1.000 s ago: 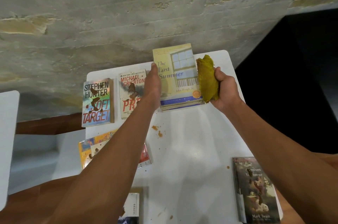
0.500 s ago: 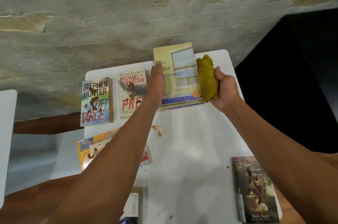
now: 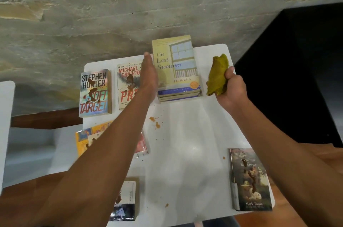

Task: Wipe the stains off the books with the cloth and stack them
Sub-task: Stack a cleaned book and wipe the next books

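White table (image 3: 187, 152), concrete wall (image 3: 111, 13)

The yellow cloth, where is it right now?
In the head view, the cloth is bunched in the right hand at the table's far right, just right of the stacked books.

Bare tabletop (image 3: 185, 152) lies open between my arms; the stack (image 3: 178, 78) blocks ahead, stained books (image 3: 95, 93) crowd my left.

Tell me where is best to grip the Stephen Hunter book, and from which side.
Probably its long right edge: the Stephen Hunter book lies flat, cover up, with a free gap beside the Crichton book. The left hand is nearest; slide fingers under there, thumb clear of the stain.
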The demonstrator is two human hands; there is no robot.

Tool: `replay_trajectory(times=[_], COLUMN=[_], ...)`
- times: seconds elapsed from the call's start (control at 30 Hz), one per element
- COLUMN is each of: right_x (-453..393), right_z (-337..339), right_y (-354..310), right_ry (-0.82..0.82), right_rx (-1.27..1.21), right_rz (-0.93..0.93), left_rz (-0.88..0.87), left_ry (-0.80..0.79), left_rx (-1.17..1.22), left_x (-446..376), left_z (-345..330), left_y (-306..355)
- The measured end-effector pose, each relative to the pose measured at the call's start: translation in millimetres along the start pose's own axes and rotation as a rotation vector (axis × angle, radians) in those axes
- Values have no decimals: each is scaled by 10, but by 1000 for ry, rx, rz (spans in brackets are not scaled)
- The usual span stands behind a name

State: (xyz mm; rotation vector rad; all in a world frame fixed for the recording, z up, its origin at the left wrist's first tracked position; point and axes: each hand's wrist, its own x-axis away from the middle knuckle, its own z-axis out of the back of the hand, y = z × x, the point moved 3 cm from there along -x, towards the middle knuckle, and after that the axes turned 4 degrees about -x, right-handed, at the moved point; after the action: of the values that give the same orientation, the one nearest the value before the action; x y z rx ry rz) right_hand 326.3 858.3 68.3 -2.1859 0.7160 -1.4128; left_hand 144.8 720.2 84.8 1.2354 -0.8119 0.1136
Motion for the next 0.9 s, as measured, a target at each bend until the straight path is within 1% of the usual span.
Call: replay_trajectory(times=[0.03, 0.1, 0.17, 0.27, 0.4, 0.5, 0.63, 0.7, 0.8, 0.9], right_x=[6, 3, 65, 155, 308, 407, 496, 481, 495, 577], right_z=[126, 423, 704, 997, 1181, 1185, 1103, 1072, 1137, 1203], right_y=[-14, -25, -7, 118, 242, 237, 234, 302, 496, 606], right_ry=[41, 137, 213, 187, 114, 34, -160, -275, -397, -434], right_rx=[65, 286, 464, 579, 794, 985, 1318, 1500, 1710, 1833], right_rz=[20, 67, 99, 130, 189, 288, 519, 604, 636, 714], left_rz=[-45, -164, -296, -391, -445, -423, -354, -243, -66, 61], left_ry=[67, 205, 311, 379, 468, 530, 655, 717, 789, 753], left_rx=[-28, -112, -157, -279, -326, -382, -553, -595, -699, -820], left_x=[68, 197, 268, 432, 844, 1114, 1519, 1687, 2011, 2229], left_z=[38, 140, 284, 454, 644, 786, 1084, 1318, 1625, 1760], left_y=[0, -61, -214, -506, -927, -1219, -1628, -1842, -2147, -2305])
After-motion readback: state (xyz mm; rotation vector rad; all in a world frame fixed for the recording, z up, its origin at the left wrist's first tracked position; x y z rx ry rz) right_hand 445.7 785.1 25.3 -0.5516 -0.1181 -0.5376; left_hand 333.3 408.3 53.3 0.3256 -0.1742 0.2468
